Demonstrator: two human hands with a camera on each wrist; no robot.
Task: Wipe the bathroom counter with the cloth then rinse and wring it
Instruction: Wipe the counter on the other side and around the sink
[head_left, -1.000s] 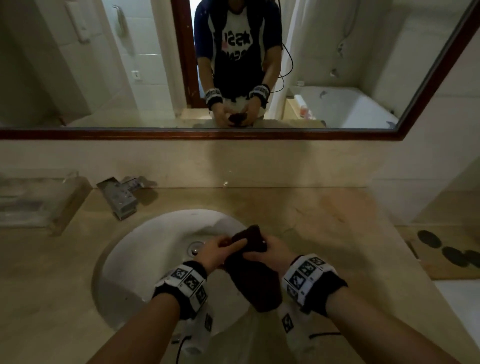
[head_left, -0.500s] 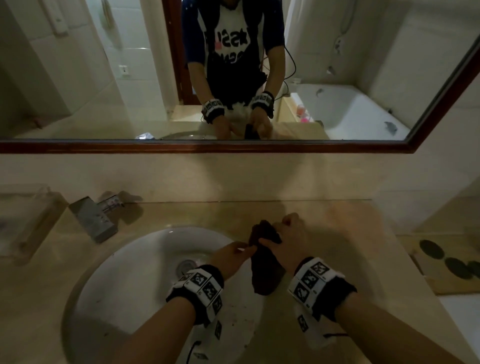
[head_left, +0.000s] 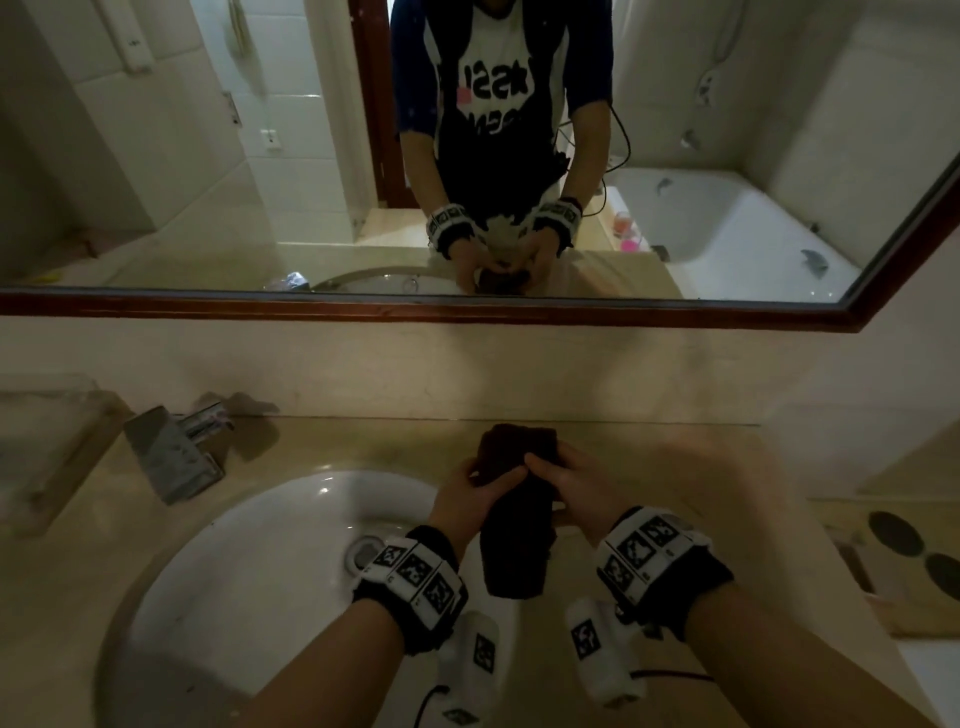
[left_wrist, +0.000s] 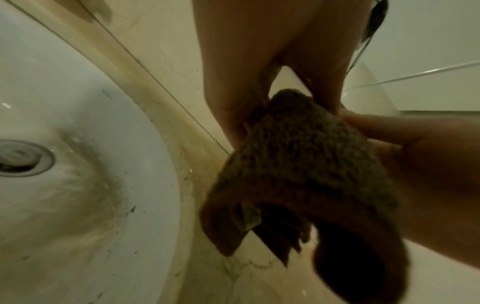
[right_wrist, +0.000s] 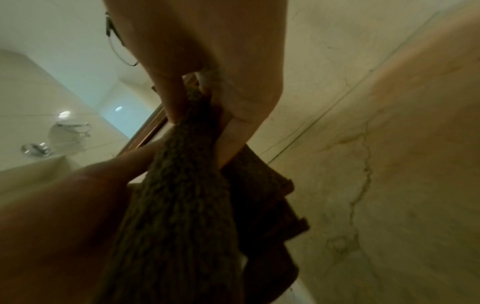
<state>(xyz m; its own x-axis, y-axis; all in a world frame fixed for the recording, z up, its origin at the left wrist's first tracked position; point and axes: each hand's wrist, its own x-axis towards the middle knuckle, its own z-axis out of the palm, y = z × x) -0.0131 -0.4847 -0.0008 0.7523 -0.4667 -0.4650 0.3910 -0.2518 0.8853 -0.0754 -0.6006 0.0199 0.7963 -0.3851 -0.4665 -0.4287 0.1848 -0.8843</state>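
A dark brown terry cloth (head_left: 517, 525) hangs bunched between both hands over the right rim of the white sink (head_left: 260, 571). My left hand (head_left: 470, 491) grips its upper part from the left, and my right hand (head_left: 563, 486) grips it from the right, thumbs meeting on top. The cloth's top end sticks up beyond the fingers; its lower end dangles toward me. In the left wrist view the cloth (left_wrist: 301, 170) is pinched between fingers of both hands above the beige counter (left_wrist: 166, 67). In the right wrist view the cloth (right_wrist: 182, 195) hangs down from the pinching fingers.
A square metal faucet (head_left: 171, 452) stands at the sink's back left, with a clear tray (head_left: 47, 441) on the counter's far left. The beige marble counter (head_left: 701, 467) stretches right to a wall. A wood-framed mirror (head_left: 467, 306) runs along the back. The drain (head_left: 366, 552) sits mid-basin.
Both hands have carried the cloth up and away from me, from over the basin to its right rim. The left hand has closed round the cloth; the view tilted down.
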